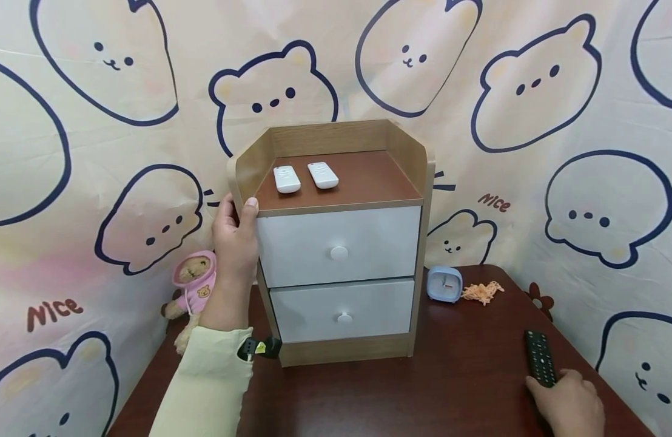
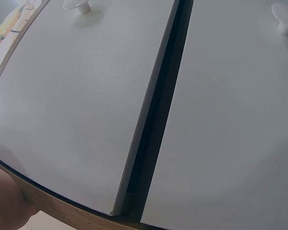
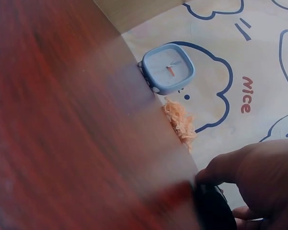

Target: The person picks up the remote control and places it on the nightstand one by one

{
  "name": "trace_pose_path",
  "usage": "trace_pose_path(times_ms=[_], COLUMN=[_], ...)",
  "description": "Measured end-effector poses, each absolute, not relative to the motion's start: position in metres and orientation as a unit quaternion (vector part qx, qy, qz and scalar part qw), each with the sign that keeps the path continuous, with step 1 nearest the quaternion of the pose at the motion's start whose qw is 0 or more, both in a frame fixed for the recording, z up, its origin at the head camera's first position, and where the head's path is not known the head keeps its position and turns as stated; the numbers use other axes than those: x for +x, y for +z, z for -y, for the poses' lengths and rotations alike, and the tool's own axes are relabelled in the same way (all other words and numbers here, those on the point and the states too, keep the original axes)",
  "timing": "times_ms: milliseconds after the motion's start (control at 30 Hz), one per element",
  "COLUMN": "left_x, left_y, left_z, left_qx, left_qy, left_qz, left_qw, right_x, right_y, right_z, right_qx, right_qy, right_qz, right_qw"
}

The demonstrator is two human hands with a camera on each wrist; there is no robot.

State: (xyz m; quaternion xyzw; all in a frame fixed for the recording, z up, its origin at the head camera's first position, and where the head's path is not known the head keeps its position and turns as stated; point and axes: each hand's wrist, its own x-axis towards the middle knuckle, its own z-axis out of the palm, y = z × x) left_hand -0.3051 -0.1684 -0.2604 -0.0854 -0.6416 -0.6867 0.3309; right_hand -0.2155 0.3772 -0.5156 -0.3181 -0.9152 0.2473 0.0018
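My left hand (image 1: 236, 243) grips the left side panel of a small wooden cabinet (image 1: 347, 358) with two pale drawers, thumb on the panel's front edge. Two small white remote controls (image 1: 287, 179) lie on its brown top shelf. Part of the left hand (image 2: 7, 201) shows in the left wrist view beside the drawer fronts (image 2: 86, 110); its fingertips are hidden there. At the right of the table, my right hand (image 1: 573, 403) holds a black remote control (image 1: 540, 358) by its near end. In the right wrist view the remote (image 3: 213, 208) appears dark and partly cut off.
On the table (image 1: 450, 376), a blue clock (image 1: 444, 284) and an orange stringy bundle (image 1: 482, 292) sit right of the cabinet. A plush bear (image 1: 196, 285) in pink leans at the left, behind my left forearm. Printed cloth (image 1: 532, 212) hangs behind and along both sides.
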Motion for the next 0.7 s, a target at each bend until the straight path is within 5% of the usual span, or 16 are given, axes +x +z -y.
trace_pose_path(times_ms=[267,700], left_x=[-0.3051,-0.3044], left_y=[-0.2590,-0.2590], left_z=[0.1666,0.1671], left_qx=[-0.081,-0.084], left_qy=[-0.683,-0.687], left_qz=[0.646,0.639], left_qw=[0.330,0.336], right_x=[-0.2121,-0.2093], right_y=[-0.5133,-0.5108], right_z=[-0.3779,-0.3793], right_qx=[-0.318,-0.308], right_qy=[0.208,0.203], right_qz=[0.925,0.929], right_qw=[-0.033,-0.011])
